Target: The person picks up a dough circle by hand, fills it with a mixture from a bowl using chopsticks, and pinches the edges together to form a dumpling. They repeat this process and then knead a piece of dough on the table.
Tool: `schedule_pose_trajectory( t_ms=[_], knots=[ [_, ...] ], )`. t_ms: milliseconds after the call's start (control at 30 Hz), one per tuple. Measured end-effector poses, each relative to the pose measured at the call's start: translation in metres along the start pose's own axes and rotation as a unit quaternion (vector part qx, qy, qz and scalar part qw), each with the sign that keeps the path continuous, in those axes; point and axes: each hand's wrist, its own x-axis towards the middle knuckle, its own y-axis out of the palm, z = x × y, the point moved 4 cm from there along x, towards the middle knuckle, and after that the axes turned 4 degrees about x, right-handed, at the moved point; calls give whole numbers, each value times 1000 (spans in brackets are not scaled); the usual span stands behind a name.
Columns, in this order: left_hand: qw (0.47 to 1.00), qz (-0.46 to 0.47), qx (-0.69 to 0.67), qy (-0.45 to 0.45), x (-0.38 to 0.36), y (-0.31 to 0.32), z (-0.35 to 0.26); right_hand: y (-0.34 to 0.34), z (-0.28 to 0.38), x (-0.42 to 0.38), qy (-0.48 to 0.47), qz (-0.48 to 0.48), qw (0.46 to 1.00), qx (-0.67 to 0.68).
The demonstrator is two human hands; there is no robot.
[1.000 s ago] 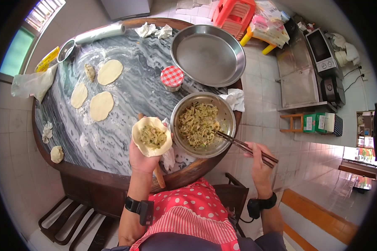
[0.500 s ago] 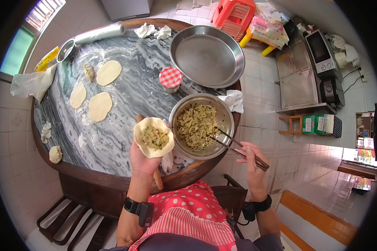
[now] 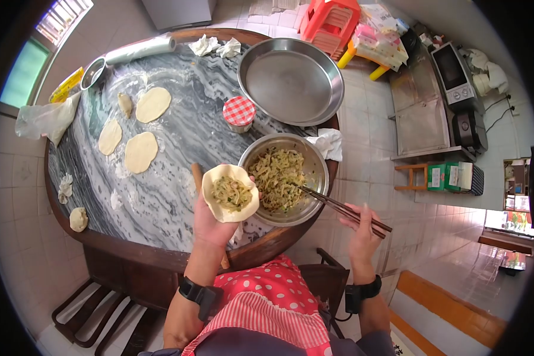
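On the palm of my left hand [image 3: 215, 226] rests a round dough wrapper [image 3: 243, 215], cupped upward by the fingers, with a mound of shredded vegetable filling [image 3: 231, 193] in its middle. My right hand [image 3: 362, 230] grips a pair of dark chopsticks [image 3: 338, 206]. Their tips reach into the filling inside a steel mixing bowl [image 3: 321, 178], just right of the wrapper. A wooden rolling pin [image 3: 196, 172] lies partly hidden beneath my left hand and forearm. Three flat dough rounds [image 3: 141, 152] lie on the floured tabletop at the left.
A wide steel pan [image 3: 291, 89] and a jar with a red checked lid [image 3: 239, 111] stand beyond the bowl. A dough lump [image 3: 78, 219] sits near the left edge of the marble table [image 3: 172, 130]. Crumpled tissues [image 3: 326, 144] lie beside the bowl.
My left hand has moved right with the filled wrapper, now overlapping the bowl's rim. The chopsticks have drawn together, and my right hand has shifted slightly right.
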Motion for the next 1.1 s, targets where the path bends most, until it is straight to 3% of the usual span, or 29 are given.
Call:
schedule_pose_trajectory(
  t_ms=[167, 400, 600, 867, 1100],
  knots=[
    [1000, 28, 9, -9, 7, 14, 14, -10, 19, -6, -5, -5, 1000, 24],
    [998, 44, 30, -44, 31, 18, 40, -21, 79, -25, -110, -14, 994, -1],
    [995, 11, 21, -95, 34, 24, 64, 4, 103, -52, -153, 90, 984, 18],
    [985, 92, 25, -142, 21, 29, 73, 43, 108, -57, -176, 245, 949, -91],
    [991, 65, 23, -119, 17, 26, 62, 41, 112, -56, -193, 224, 954, -58]
  ],
)
